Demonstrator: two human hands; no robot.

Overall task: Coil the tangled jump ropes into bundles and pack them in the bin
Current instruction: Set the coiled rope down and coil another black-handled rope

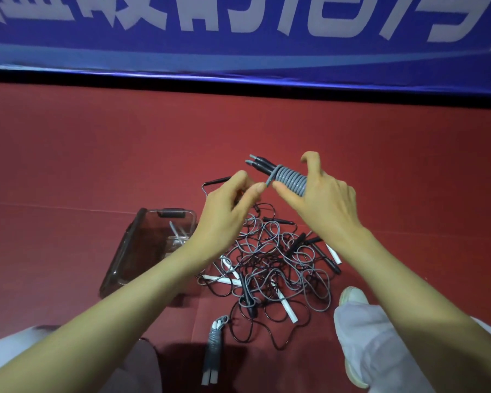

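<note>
In the head view, a grey coiled bundle [291, 180] is gripped by the curled fingers [313, 163] of the right hand [321, 197], its loose end [268, 183] pinched by the left hand [227, 207]; tangled ropes [275, 265] are heaped beside the clear bin [125, 251]

On your red floor [97, 151] sit a clear bin [122, 251], a messy pile of ropes [270, 268] just beside it, and one wrapped bundle [214, 347] nearer you.
</note>
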